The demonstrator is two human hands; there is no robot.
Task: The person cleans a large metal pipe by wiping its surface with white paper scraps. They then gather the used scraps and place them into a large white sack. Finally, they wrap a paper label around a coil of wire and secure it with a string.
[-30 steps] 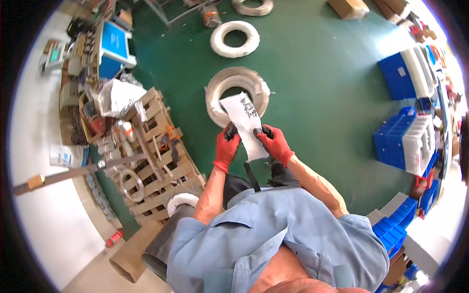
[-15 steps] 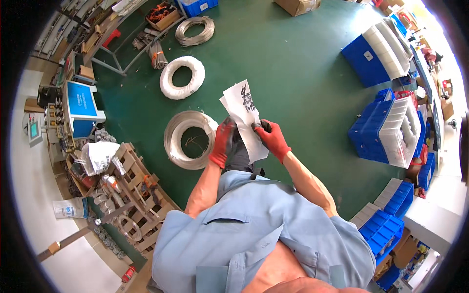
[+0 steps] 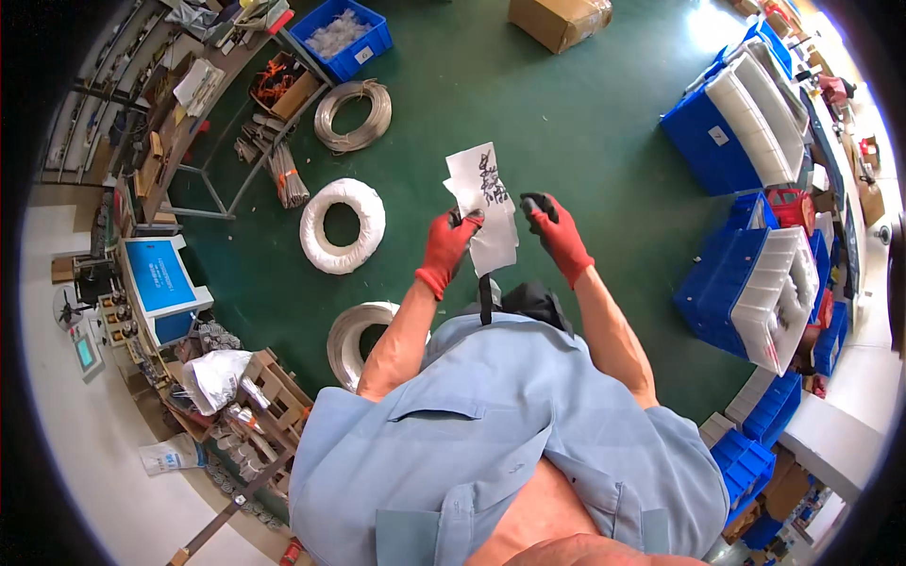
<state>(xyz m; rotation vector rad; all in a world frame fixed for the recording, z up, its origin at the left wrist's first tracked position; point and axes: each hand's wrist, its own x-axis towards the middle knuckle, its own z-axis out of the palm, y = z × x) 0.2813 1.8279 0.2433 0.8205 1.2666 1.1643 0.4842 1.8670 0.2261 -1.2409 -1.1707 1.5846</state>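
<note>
Several white paper sheets (image 3: pixel 493 247) with black handwriting hang in front of me at waist height. My left hand (image 3: pixel 449 247), in a red glove with dark fingertips, is closed on their left edge, thumb on top. To the right of the sheets, a small gap apart, is my right hand (image 3: pixel 561 238) in a matching glove. Its fingers are loosely bent and slightly apart, with nothing visible in them. Below the sheets, a black strap (image 3: pixel 485 298) hangs at the front of my blue-grey shirt (image 3: pixel 472 406).
On the green floor to my left lie a white wrapped coil (image 3: pixel 342 226), a bare wire coil (image 3: pixel 353 115) and another coil (image 3: pixel 351 347) by my left forearm. Blue crates (image 3: pixel 722 283) line the right side. A cardboard box (image 3: pixel 561 21) stands ahead; a metal-framed bench (image 3: pixel 222 193) is at left.
My right hand has let go of the sheets and moved off to the right. The left hand still holds them. The view has shifted, so the floor things appear lower.
</note>
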